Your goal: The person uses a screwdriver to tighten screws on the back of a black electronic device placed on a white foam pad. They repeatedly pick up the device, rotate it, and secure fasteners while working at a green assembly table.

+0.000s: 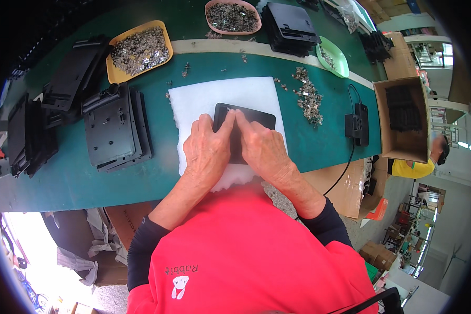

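A flat black plastic panel [261, 118] with rounded corners lies on a white foam sheet [193, 97] in front of me. My left hand [208, 149] rests over its left side, fingers curled in and index fingertip pressed down near the far edge. Against it, from the right, comes the index fingertip of my right hand [262, 145], whose other fingers are bent too. Something small and pale shows at the meeting fingertips, too small to name. Both hands hide the panel's near and left parts.
Stacked black panels [110, 131] stand at the left, beside a yellow tray [111, 68] of small metal pieces. A pink bowl [208, 21], more black panels [288, 29] and a green bowl [341, 57] sit farther back. Loose pieces [310, 97] and a corded black device [357, 125] lie right.
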### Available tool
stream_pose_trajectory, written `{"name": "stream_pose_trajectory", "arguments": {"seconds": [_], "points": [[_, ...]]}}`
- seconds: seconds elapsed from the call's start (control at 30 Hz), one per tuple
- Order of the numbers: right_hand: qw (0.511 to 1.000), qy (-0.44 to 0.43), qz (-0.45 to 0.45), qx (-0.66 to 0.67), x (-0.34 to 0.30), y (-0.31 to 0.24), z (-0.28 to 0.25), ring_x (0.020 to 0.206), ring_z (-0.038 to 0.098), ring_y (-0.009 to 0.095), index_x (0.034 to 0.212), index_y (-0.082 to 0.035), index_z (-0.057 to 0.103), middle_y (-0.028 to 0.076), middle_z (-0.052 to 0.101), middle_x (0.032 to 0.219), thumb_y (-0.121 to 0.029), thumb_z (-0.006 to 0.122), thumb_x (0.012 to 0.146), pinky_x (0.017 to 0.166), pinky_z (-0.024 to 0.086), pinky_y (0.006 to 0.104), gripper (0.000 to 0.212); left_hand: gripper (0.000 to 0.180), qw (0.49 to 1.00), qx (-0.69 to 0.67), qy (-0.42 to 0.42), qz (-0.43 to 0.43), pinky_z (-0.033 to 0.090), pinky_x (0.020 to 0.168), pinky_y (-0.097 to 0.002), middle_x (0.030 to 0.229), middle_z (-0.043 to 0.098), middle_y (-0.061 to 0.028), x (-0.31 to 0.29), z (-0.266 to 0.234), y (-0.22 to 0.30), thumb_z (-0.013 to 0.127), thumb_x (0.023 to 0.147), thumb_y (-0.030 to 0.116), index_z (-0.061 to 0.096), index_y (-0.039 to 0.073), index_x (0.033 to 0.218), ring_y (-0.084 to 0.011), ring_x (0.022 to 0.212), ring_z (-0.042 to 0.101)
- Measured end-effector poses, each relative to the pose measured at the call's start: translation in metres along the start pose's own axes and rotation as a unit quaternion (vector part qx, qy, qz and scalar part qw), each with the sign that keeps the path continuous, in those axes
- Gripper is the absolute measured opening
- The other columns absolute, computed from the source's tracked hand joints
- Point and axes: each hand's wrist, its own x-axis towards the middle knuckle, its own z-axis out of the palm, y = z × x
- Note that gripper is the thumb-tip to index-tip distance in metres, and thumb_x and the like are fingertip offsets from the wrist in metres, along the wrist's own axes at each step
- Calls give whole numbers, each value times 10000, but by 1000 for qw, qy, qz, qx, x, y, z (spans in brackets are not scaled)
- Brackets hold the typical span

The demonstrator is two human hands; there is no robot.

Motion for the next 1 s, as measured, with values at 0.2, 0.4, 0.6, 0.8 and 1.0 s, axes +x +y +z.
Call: {"name": "stream_pose_trajectory", "arguments": {"seconds": [0.2,0.4,0.6,0.8,1.0], "points": [[998,-46,28,8,8,-8,-7,641,658,345,1282,48,528,169,646,759,-63,522,840,590,535,443,456,493,1000,-5,-22,-12,490,537,-377,896,492,-127,4,-1,0,626,740,21,625,151,1216,-280,781,572],[989,-137,54,30,28,-13,-33,696,666,388,1107,82,567,222,660,727,-52,506,835,627,536,478,309,488,998,-20,-40,-38,452,521,-396,840,462,-100,9,-1,0,647,778,38,625,213,1234,-267,734,560],[989,-139,28,49,38,-8,-39,689,657,415,893,78,635,248,657,732,-54,497,828,623,531,490,201,461,996,-39,-62,-53,473,549,-424,890,491,-138,11,-3,2,614,776,29,622,155,1220,-305,769,580],[990,-131,4,42,43,-8,-46,707,657,433,806,58,657,274,652,747,-72,504,821,625,532,493,201,432,996,-51,-51,-58,489,571,-433,896,505,-151,12,-3,2,594,799,38,623,145,1217,-322,787,591],[989,-136,13,56,34,5,-44,790,652,438,930,21,652,272,660,841,-75,497,832,698,524,512,207,412,998,-43,-22,-40,500,583,-432,886,503,-151,7,-1,3,616,814,61,620,151,1217,-322,777,591]]}}
